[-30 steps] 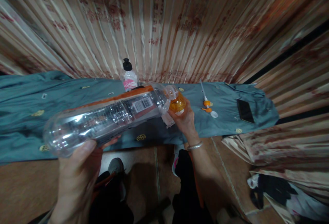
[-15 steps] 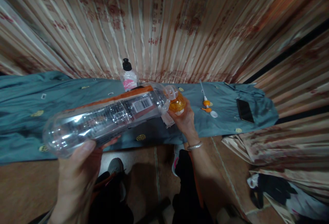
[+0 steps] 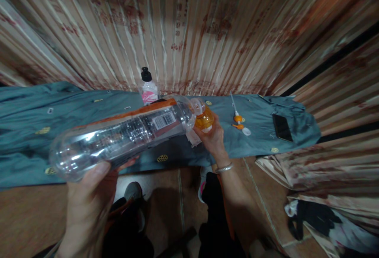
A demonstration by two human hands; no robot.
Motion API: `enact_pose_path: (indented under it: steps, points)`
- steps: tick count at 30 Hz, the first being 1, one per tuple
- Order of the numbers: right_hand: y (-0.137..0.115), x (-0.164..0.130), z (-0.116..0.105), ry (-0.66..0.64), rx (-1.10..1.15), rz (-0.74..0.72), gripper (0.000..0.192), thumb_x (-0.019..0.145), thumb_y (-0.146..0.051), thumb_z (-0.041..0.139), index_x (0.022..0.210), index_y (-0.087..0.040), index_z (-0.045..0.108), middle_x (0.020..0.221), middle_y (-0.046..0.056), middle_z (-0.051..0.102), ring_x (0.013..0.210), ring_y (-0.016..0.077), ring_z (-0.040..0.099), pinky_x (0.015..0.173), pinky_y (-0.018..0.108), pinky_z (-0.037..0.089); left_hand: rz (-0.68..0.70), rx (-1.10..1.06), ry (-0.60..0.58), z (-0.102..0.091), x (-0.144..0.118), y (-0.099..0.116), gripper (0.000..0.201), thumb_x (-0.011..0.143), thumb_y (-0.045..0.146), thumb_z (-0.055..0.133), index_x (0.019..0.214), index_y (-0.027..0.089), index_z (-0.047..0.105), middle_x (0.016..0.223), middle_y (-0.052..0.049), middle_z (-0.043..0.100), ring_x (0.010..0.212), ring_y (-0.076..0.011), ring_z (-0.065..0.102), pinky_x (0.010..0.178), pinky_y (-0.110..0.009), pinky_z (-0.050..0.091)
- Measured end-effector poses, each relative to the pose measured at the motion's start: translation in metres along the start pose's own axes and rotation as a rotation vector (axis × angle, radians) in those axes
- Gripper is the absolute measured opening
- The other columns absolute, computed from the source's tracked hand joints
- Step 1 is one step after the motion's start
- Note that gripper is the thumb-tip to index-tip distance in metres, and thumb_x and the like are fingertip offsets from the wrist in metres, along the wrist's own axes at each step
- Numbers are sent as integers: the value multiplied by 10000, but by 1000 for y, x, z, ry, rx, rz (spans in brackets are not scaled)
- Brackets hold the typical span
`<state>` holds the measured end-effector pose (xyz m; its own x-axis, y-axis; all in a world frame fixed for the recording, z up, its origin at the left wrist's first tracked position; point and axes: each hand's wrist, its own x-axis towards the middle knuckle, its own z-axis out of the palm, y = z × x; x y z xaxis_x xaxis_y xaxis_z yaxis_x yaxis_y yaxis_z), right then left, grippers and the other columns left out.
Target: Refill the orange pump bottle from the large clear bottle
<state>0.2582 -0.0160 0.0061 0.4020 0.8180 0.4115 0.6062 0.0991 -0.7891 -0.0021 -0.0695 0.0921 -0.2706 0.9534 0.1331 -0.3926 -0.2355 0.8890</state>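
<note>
Left hand (image 3: 91,195) is closed around the base end of the large clear bottle (image 3: 124,131), thumb on top of the base, fingers beneath. Bottle attitude: nearly horizontal, base at 8 o'clock, open neck at 2 o'clock, slightly higher at the neck end. A barcode label and an orange strip run along its side.

Right hand (image 3: 211,137) grips the small orange bottle (image 3: 203,120) from below, fingers wrapped around its body. The orange bottle sits directly at the large bottle's mouth; the two appear to touch, mouth to mouth. A silver bangle (image 3: 224,167) circles the right wrist.

Both bottles are held above the near edge of a teal cloth (image 3: 35,131) covering a bench. At 3 o'clock from the right hand, close by on the cloth, lies an orange pump head with a thin tube (image 3: 237,118) and a white cap (image 3: 246,131). Farther along at 3 o'clock rests a dark phone (image 3: 282,127). At 11 o'clock from the orange bottle, a pink-labelled bottle with a black cap (image 3: 148,88) stands upright against a striped curtain (image 3: 207,29).
</note>
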Motion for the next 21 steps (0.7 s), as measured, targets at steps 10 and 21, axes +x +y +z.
enact_pose_path:
  steps: [10, 21]
  points:
    - [1, -1, 0, 11, 15, -25, 705, 703, -470, 817, 1294, -197, 546, 1201, 131, 722, 1083, 310, 705, 914, 454, 578, -10, 6, 21, -1, -1, 2, 675, 626, 293, 871, 1248, 389, 626, 1024, 24, 758, 794, -185, 691, 662, -277, 643]
    - [3, 0, 2, 21, 5, -36, 702, 699, -508, 805, 1271, -188, 554, 1192, 140, 727, 1080, 319, 710, 906, 466, 587, -11, 6, 9, 1, 0, 2, 693, 622, 302, 883, 1254, 405, 618, 1004, 19, 757, 828, -203, 697, 643, -285, 646]
